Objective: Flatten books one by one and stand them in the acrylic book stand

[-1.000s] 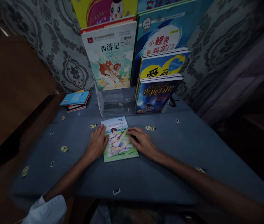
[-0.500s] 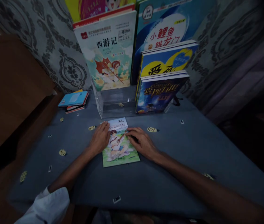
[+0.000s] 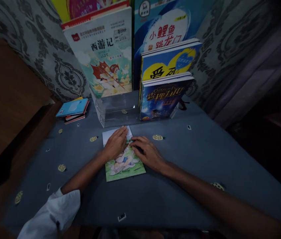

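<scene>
Showing nearest of all, a pale sleeve (image 3: 62, 209) sits bunched on the left forearm, while the right forearm is bare as far as it can be seen. Close to the near edge of the grey-blue tablecloth (image 3: 180, 199) is a small printed label (image 3: 122, 217). A little farther in, a thin booklet (image 3: 124, 166) lies flat between the arms, its green lower cover towards the person and its pale top towards the books behind. The right hand (image 3: 149, 152) rests at the booklet's right edge, fingers loosely bent with their tips on the cover, the thumb standing apart from them. The left hand (image 3: 117, 144) lies flat across the upper part of the cover, fingers straight and side by side, hiding much of the picture and title. Pineapple prints (image 3: 157, 137) dot the cloth on both sides.

Just beyond the booklet stands a clear stand (image 3: 100, 114). On its right leans a dark blue book (image 3: 164, 99), with a blue-and-yellow book (image 3: 154, 68) behind it and a tall teal book (image 3: 139, 35) farther back. On its left is a pale green book (image 3: 110, 76). Off to the left lies a small stack of books (image 3: 73, 109), a blue one on top. Patterned wallpaper (image 3: 69, 78) covers the wall behind
</scene>
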The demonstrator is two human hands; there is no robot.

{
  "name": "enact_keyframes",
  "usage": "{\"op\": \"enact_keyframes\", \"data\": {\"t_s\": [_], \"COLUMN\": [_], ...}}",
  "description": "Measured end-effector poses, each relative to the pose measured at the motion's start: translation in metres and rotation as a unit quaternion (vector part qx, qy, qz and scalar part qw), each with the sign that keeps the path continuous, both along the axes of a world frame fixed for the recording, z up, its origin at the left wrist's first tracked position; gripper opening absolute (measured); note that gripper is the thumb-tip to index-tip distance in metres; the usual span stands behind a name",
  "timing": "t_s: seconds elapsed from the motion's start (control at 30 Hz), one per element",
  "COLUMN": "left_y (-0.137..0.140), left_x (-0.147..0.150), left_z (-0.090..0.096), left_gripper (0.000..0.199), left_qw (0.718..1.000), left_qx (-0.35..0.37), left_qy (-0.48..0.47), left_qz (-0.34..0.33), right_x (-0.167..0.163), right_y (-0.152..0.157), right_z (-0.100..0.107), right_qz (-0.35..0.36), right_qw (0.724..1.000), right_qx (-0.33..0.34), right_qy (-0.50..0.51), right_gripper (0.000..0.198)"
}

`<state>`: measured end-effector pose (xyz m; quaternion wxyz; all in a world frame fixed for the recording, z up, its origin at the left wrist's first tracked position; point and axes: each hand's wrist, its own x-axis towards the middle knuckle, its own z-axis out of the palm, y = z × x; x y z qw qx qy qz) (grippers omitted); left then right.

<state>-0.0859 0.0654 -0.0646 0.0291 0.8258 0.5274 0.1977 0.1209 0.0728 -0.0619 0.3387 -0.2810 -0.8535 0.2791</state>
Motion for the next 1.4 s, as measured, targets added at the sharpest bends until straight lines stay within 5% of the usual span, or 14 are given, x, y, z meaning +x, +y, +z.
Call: {"op": "enact_keyframes", "data": {"t_s": [0.3, 0.57, 0.83, 1.4], "left_y": [0.010, 0.000, -0.027, -0.114], "left_x": [0.003, 0.003, 0.010, 0.038], "left_z": [0.000, 0.005, 0.010, 0.023], "left_gripper": [0.044, 0.041, 0.041, 0.049], "left_qw": [1.000, 0.998, 0.995, 0.974], "left_qx": [0.004, 0.010, -0.009, -0.065], "left_qy": [0.012, -0.019, -0.025, -0.035], "left_qz": [-0.022, -0.059, -0.092, -0.214], "right_x": [0.002, 0.005, 0.003, 0.004], "right_y": [0.001, 0.005, 0.009, 0.005], "right_z": [0.000, 0.000, -0.012, 0.001], "right_qz": [0.002, -0.039, -0.070, -0.043], "right_qw": [1.000, 0.990, 0.977, 0.991], "right_qx": [-0.007, -0.103, -0.163, -0.110], "right_qy": [0.003, 0.083, 0.116, 0.068], "right_gripper": [0.026, 0.035, 0.040, 0.035]}}
